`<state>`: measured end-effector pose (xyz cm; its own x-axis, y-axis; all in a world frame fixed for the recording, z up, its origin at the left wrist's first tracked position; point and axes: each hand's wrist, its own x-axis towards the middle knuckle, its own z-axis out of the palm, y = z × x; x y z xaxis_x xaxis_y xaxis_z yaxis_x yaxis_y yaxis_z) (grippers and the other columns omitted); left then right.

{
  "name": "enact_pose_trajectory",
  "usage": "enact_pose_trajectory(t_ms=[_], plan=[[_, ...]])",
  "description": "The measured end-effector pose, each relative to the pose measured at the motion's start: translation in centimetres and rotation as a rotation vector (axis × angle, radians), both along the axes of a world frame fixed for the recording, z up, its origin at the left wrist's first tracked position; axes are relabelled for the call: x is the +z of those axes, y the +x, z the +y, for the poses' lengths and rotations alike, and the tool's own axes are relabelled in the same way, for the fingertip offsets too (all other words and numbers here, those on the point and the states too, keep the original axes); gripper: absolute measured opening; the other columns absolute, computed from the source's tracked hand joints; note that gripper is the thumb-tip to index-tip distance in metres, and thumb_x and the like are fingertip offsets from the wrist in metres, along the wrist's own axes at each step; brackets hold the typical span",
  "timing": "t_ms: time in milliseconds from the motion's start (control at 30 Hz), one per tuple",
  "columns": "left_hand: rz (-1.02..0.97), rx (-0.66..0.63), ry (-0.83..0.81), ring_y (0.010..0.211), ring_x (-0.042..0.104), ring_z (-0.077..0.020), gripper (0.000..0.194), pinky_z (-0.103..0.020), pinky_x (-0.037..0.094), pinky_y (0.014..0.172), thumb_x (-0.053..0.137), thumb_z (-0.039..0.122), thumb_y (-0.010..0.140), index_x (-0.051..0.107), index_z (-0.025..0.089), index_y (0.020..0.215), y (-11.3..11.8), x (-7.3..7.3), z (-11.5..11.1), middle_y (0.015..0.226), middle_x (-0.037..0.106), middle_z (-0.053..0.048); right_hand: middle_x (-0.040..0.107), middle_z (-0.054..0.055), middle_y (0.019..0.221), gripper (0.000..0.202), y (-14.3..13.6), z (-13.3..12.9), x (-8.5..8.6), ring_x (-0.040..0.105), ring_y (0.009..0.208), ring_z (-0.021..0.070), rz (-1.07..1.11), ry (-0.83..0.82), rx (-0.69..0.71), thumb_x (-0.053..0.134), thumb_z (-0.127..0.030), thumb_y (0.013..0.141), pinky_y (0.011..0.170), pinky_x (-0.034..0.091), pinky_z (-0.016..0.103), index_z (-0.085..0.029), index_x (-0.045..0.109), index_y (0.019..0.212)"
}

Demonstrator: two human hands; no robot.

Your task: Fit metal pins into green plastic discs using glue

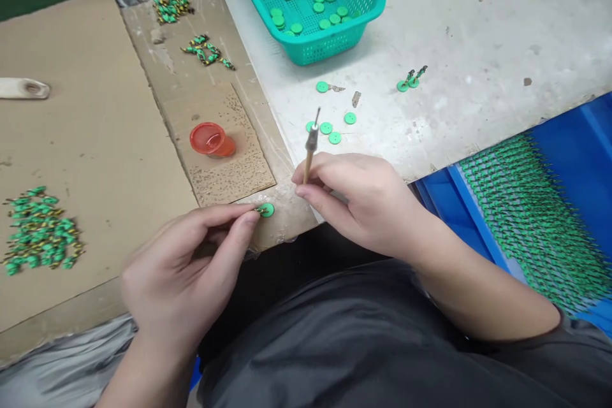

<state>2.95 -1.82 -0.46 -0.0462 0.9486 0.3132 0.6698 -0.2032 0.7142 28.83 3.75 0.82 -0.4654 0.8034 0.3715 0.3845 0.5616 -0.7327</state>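
Observation:
Between thumb and forefinger, my left hand pinches a small green-and-black figure, mostly covered by the fingertips. At its end a round green disc shows, near the table's front edge. My right hand grips a thin wooden-handled tool with a dark collar and a fine metal tip pointing up and away, apart from the disc. Ahead of the tool lie several loose green discs with small holes. An orange-red cup of clear-looking liquid stands on a speckled cardboard piece beyond my left hand.
A teal basket of green discs stands at the back. Piles of small green, yellow and black figures lie on cardboard at left. Two figures on discs stand at right. A blue crate holds rows of green pieces.

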Motion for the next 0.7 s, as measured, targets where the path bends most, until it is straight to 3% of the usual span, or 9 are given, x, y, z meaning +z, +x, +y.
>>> enact_pose_trajectory(t_ms=[133,267,467,700], plan=[[0.076,-0.086,0.12,0.088,0.077,-0.0049,0.02,-0.013,0.059,0.089,0.088,0.02,0.096,0.088,0.031,0.113,-0.2,-0.4,0.0,0.101,0.087,0.007,0.084,0.009,0.106,0.018,0.3,0.1,0.5,0.08,0.1,0.0236,-0.102,-0.031,0.008,0.057,-0.024,0.118,0.091,0.059,0.035,-0.015,0.073,0.115],[0.103,-0.139,0.18,0.092,0.081,-0.0109,0.029,-0.021,0.062,0.09,0.091,0.012,0.09,0.088,0.027,0.114,-0.3,-0.7,0.0,0.103,0.088,0.002,0.079,0.004,0.099,0.02,-0.6,0.3,0.3,0.075,0.091,0.0187,-0.023,-0.055,0.022,0.061,-0.026,0.117,0.084,0.053,0.029,-0.018,0.07,0.102],[0.088,-0.118,0.174,0.088,0.078,-0.0088,0.031,-0.019,0.06,0.087,0.092,0.012,0.089,0.089,0.03,0.114,-0.1,-0.6,0.1,0.1,0.087,0.005,0.074,0.002,0.095,0.025,-2.9,0.2,-0.7,0.07,0.089,0.0166,0.11,-0.112,0.124,0.059,-0.024,0.119,0.082,0.049,0.027,-0.019,0.064,0.096],[0.079,-0.083,0.146,0.089,0.079,-0.0077,0.03,-0.017,0.06,0.086,0.092,0.014,0.091,0.089,0.033,0.114,0.3,-0.4,0.3,0.101,0.088,0.007,0.074,0.003,0.096,0.024,-3.3,0.1,-1.3,0.07,0.09,0.0177,0.123,-0.089,0.126,0.056,-0.024,0.121,0.084,0.048,0.029,-0.017,0.066,0.1]])
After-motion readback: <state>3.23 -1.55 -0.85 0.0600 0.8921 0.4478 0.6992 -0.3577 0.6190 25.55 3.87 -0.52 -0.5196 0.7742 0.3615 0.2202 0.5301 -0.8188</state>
